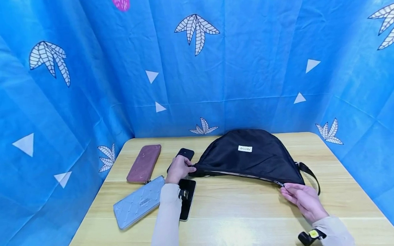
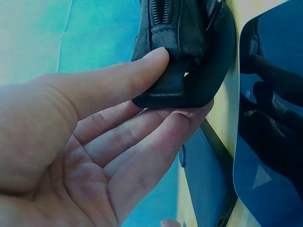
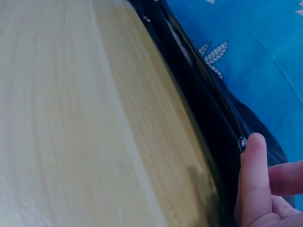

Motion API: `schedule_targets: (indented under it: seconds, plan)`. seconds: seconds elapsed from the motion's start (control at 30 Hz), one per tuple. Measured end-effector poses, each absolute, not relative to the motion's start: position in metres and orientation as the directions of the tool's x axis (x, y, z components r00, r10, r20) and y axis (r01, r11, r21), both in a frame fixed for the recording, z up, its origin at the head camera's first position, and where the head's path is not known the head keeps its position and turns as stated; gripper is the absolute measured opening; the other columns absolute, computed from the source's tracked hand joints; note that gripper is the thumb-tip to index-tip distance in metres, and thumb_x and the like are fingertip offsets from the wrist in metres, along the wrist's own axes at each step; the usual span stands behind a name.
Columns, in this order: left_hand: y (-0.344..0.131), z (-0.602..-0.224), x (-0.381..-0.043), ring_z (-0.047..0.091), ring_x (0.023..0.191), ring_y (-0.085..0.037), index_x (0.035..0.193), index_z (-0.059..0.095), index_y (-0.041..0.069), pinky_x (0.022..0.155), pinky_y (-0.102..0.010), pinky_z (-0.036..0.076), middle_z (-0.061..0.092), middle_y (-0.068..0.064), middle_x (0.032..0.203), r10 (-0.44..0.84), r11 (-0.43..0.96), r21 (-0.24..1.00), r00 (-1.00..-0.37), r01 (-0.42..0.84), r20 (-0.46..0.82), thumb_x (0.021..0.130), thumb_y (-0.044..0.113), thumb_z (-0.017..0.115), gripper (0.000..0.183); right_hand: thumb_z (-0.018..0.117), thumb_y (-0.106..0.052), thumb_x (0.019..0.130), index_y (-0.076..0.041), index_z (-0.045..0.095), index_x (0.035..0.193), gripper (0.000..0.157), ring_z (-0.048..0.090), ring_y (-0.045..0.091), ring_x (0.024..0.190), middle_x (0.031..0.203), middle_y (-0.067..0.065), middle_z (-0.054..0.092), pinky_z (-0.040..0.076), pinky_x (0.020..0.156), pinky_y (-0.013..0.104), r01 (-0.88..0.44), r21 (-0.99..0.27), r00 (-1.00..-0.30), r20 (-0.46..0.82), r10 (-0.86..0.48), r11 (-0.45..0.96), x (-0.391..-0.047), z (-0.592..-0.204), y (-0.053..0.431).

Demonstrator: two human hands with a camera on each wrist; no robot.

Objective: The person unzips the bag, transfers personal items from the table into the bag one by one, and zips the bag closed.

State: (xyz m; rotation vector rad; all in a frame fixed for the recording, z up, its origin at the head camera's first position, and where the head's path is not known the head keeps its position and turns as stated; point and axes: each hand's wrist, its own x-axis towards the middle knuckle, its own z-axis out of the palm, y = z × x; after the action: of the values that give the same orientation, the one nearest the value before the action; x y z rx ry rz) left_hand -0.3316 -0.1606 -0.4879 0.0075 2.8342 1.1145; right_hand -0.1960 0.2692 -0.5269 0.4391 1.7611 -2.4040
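Observation:
A black half-moon bag (image 1: 249, 157) with a white label lies on the table, its zipper edge facing me. My left hand (image 1: 179, 169) pinches the bag's left end near the strap (image 2: 163, 92), thumb on top and fingers beneath, just past the zipper's end. At the bag's right end, my right hand (image 1: 303, 201) pinches the zipper pull (image 3: 242, 144) between thumb and finger. The zipper stands parted along the length visible in the right wrist view, showing a paler lining (image 3: 182, 42). What lies inside the bag cannot be made out.
Left of the bag lie a mauve wallet (image 1: 144, 163) and a light blue wallet (image 1: 139, 204). One dark phone (image 1: 186, 152) is behind my left hand; another phone (image 1: 188, 205) lies partly under my left wrist. A black strap (image 1: 310, 174) loops off the bag's right end. Blue curtains surround the table.

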Motion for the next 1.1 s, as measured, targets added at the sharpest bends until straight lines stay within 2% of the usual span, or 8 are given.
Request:
schedule_targets:
  seconds: [0.7, 1.1]
  plan:
    - [-0.163, -0.489, -0.331, 0.066, 0.086, -0.021, 0.097, 0.077, 0.009, 0.082, -0.040, 0.058, 0.073, -0.008, 0.101, 0.014, 0.728, 0.683, -0.995, -0.055, -0.095, 0.088, 0.015, 0.083, 0.012, 0.048, 0.011, 0.101, -0.015, 0.076, 0.086, 0.041, 0.074, 0.005, 0.086, 0.088, -0.001, 0.078, 0.062, 0.085, 0.021, 0.303, -0.895, -0.937, -0.342, 0.069, -0.327, -0.189, -0.527, 0.286]
    - [-0.167, -0.492, -0.332, 0.068, 0.090, -0.023, 0.100, 0.078, 0.007, 0.086, -0.044, 0.059, 0.074, -0.012, 0.110, 0.035, 0.722, 0.692, -0.997, -0.021, -0.067, 0.089, 0.015, 0.083, 0.015, 0.050, 0.011, 0.101, -0.015, 0.076, 0.089, 0.039, 0.075, 0.007, 0.090, 0.091, 0.000, 0.077, 0.061, 0.088, 0.021, 0.291, -0.902, -0.945, -0.323, 0.053, -0.320, -0.185, -0.527, 0.298]
